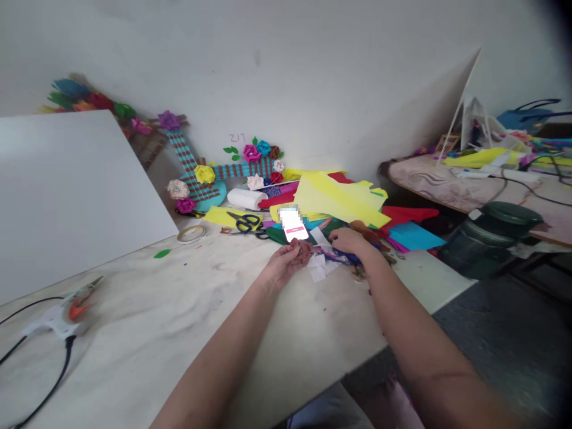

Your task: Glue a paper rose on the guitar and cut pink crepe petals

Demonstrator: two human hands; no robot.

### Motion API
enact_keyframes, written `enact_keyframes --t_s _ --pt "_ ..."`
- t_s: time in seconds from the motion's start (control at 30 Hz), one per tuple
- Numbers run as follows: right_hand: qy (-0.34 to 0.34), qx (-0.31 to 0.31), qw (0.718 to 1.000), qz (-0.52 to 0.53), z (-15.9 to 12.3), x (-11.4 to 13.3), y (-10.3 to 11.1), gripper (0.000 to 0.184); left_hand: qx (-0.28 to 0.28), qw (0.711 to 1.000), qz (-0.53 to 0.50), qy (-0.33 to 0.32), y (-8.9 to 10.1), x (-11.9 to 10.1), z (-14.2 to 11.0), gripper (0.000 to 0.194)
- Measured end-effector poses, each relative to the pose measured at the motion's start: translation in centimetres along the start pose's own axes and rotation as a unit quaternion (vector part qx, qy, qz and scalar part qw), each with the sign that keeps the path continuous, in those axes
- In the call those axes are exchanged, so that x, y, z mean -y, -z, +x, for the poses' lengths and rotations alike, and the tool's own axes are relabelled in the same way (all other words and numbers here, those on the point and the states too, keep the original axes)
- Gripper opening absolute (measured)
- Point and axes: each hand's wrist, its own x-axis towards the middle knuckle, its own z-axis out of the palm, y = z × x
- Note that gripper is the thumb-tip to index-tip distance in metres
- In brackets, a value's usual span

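Note:
My left hand (283, 262) is closed on a brown paper flower (304, 251), crumpled in look, just above the near side of the scrap pile. To its right, my right hand (348, 241) is over the heap of paper scraps (335, 255), its fingers curled down; what they pinch, if anything, is too small to make out. White strips (322, 269) and blue and purple bits lie beneath and between the hands. A lit phone (294, 225) rests just beyond my left hand. Past it are large yellow paper sheets (339, 193).
Black scissors (243, 221), a tape roll (191, 234) and a white roll (245, 199) lie left of the pile. A glue gun (62, 316) with cables sits at the left. Blue frames with paper flowers (205, 174) lean against the wall. A green bin (489, 241) stands right.

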Motion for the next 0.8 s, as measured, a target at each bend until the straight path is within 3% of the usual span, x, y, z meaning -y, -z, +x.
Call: enact_keyframes --t_s 0.13,0.3,0.53,0.7,0.8 --pt "0.058 0.026 0.998 -0.015 -0.2 -0.3 -0.3 0.040 -0.009 1.000 -0.007 0.007 -0.2 1.1 1.1 0.026" --pt "0.047 0.010 0.999 0.009 -0.6 0.1 -0.1 0.035 0.013 1.000 -0.007 -0.001 -0.8 1.3 1.6 0.025" --pt "0.070 0.021 0.997 -0.022 -2.1 1.3 -1.2 0.069 0.039 0.999 -0.003 -0.023 -0.9 1.8 2.1 0.024" --pt "0.095 -0.009 0.995 0.037 -2.1 0.2 -1.2 0.058 0.013 1.000 0.003 0.001 -0.8 2.0 2.8 0.027" --pt "0.043 -0.067 0.995 0.062 -1.6 -1.4 -0.2 0.044 0.006 1.000 0.006 0.015 -0.7 2.0 2.9 0.026"
